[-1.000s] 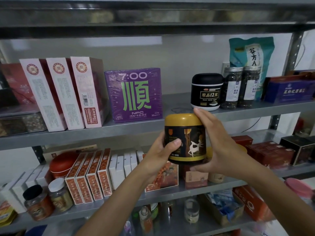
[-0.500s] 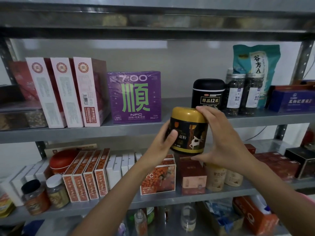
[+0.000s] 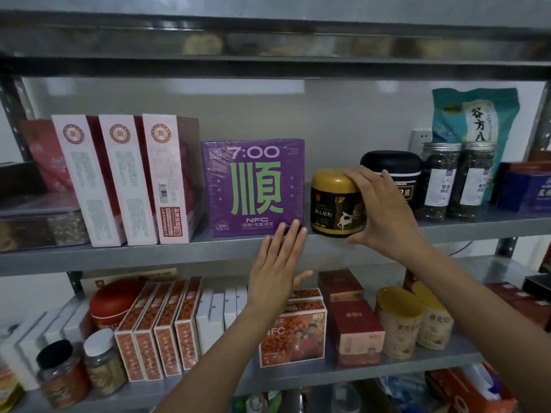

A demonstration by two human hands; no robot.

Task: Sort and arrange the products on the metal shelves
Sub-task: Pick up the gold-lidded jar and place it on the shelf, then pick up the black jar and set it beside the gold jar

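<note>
The gold-lidded jar stands upright at the front of the upper shelf, in the gap between the purple box on its left and the black-lidded jar behind and to its right. Its base looks to be down on the shelf board, label facing out. The right hand grasps it from the right side, fingers curled over the lid and the thumb low by the base. So this placing is, as I judge it, nearly finished but not yet let go. The left hand holds nothing: its fingers are straight and together, tips up at the lower right corner of the purple box (whether they touch it or only pass in front cannot be told).

Further out, the upper shelf already looks ordered. Three pink-and-white boxes stand side by side on the left, and two clear jars and a teal pouch stand on the right. The lower shelf carries rows of orange boxes, red boxes and yellow tubs – some of them turned at odd angles. Straightening these, and perhaps nudging the jar back into line, seems to be what is left
</note>
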